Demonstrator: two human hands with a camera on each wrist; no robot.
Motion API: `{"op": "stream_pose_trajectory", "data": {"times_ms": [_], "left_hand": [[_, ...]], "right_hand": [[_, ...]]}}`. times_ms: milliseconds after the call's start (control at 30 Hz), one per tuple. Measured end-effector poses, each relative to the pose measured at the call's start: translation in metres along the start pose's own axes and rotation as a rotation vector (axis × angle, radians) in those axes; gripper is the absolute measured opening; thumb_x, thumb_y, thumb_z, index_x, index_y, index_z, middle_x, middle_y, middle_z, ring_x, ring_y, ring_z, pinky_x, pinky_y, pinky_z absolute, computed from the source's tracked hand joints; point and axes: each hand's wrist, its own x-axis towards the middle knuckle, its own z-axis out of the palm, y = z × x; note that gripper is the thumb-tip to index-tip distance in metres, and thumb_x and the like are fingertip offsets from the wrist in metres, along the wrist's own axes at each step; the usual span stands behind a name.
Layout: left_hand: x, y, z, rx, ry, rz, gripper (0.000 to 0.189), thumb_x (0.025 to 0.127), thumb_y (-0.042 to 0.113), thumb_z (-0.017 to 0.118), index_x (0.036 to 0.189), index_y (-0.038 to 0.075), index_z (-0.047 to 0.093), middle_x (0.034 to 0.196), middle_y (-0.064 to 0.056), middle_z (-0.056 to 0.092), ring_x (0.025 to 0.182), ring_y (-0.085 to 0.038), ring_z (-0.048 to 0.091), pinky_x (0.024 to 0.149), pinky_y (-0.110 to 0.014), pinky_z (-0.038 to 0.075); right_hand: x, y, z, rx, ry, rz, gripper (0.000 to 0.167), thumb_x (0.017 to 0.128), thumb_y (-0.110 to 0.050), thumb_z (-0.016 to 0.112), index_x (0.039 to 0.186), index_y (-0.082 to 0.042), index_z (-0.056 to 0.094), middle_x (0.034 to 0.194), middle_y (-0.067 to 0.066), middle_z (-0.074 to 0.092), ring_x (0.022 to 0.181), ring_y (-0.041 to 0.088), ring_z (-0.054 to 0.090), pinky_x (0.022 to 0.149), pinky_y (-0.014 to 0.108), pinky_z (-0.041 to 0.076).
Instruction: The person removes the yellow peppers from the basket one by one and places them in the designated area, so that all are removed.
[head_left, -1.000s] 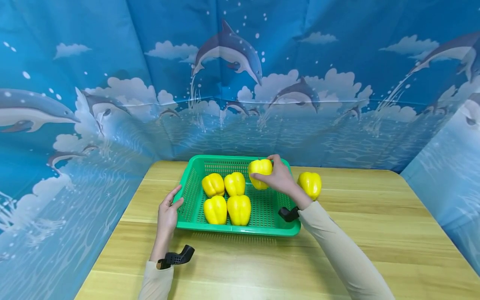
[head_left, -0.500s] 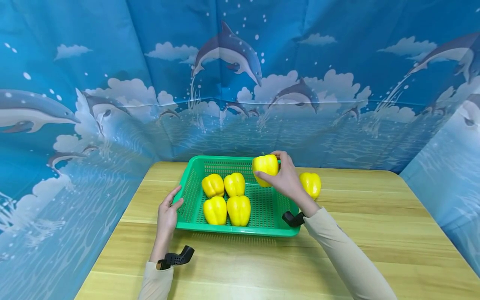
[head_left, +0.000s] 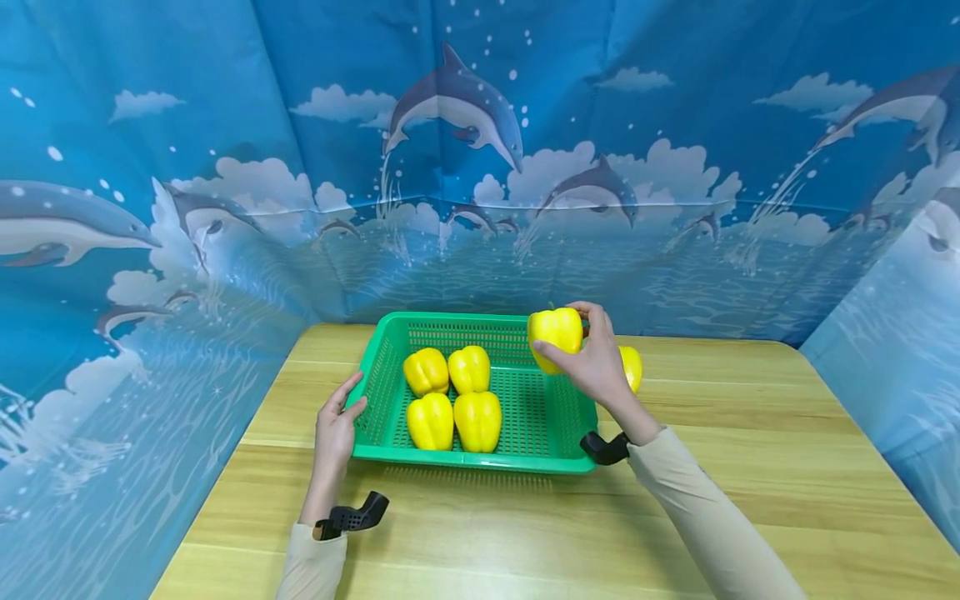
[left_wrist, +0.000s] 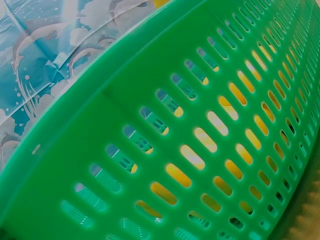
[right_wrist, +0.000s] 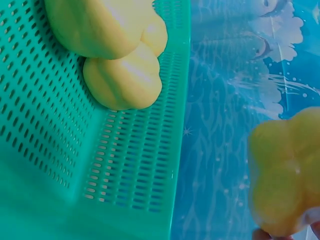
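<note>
A green slotted basket [head_left: 472, 459] sits on the wooden table and holds several yellow bell peppers [head_left: 453, 393]. My right hand [head_left: 576, 346] grips one more yellow pepper [head_left: 553, 329] in the air above the basket's back right corner. Behind that hand, another yellow pepper [head_left: 633, 367] lies on the table, partly hidden. My left hand [head_left: 341, 408] rests with straight fingers against the basket's left rim. In the left wrist view only the basket wall [left_wrist: 165, 150] shows. The right wrist view shows the held pepper [right_wrist: 287, 170], the basket [right_wrist: 125, 170] below it and two peppers [right_wrist: 122, 75] inside.
The wooden table [head_left: 750, 467] reaches to the right and towards me. A blue dolphin-print backdrop [head_left: 480, 167] closes in the back and both sides. Black wrist mounts [head_left: 352, 515] sit on both arms.
My right hand has carried its pepper up and to the right, from over the basket's middle back to above its back right corner. The left hand has stayed still.
</note>
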Motion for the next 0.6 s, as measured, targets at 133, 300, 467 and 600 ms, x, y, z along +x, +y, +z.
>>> {"op": "stream_pose_trajectory", "data": {"times_ms": [133,300,467,600], "left_hand": [[-0.001,0.0,0.0,-0.005,0.0,0.005,0.043,0.1,0.011,0.047,0.143,0.011,0.044,0.151,-0.012,0.029,0.14,-0.028,0.016,0.109,-0.05,0.016],[0.0,-0.001,0.0,-0.004,-0.003,0.005,0.043,0.1,0.011,0.047,0.143,0.011,0.044,0.151,-0.011,0.03,0.14,-0.028,0.016,0.11,-0.05,0.016],[0.0,-0.001,0.0,0.002,-0.002,0.009,0.043,0.1,0.011,0.047,0.143,0.012,0.045,0.151,-0.011,0.031,0.14,-0.028,0.017,0.109,-0.05,0.016],[0.0,-0.001,0.0,-0.004,0.0,0.011,0.043,0.1,0.011,0.047,0.143,0.011,0.045,0.151,-0.011,0.03,0.14,-0.028,0.018,0.109,-0.05,0.016]], "right_hand": [[-0.001,0.006,-0.008,0.026,0.069,0.011,0.07,0.079,-0.033,0.076,0.132,-0.008,0.039,0.123,0.016,0.038,0.1,0.03,0.04,0.07,0.043,0.045],[-0.001,0.017,-0.017,0.028,0.147,0.041,0.07,0.079,-0.031,0.077,0.133,-0.007,0.039,0.125,0.018,0.037,0.104,0.032,0.039,0.072,0.044,0.042],[-0.003,0.026,-0.025,0.026,0.195,0.069,0.069,0.08,-0.029,0.076,0.133,-0.007,0.039,0.126,0.017,0.036,0.106,0.031,0.036,0.074,0.042,0.038],[-0.006,0.031,-0.032,0.024,0.216,0.097,0.069,0.08,-0.03,0.075,0.134,-0.006,0.039,0.127,0.017,0.037,0.109,0.031,0.034,0.076,0.041,0.035]]}}
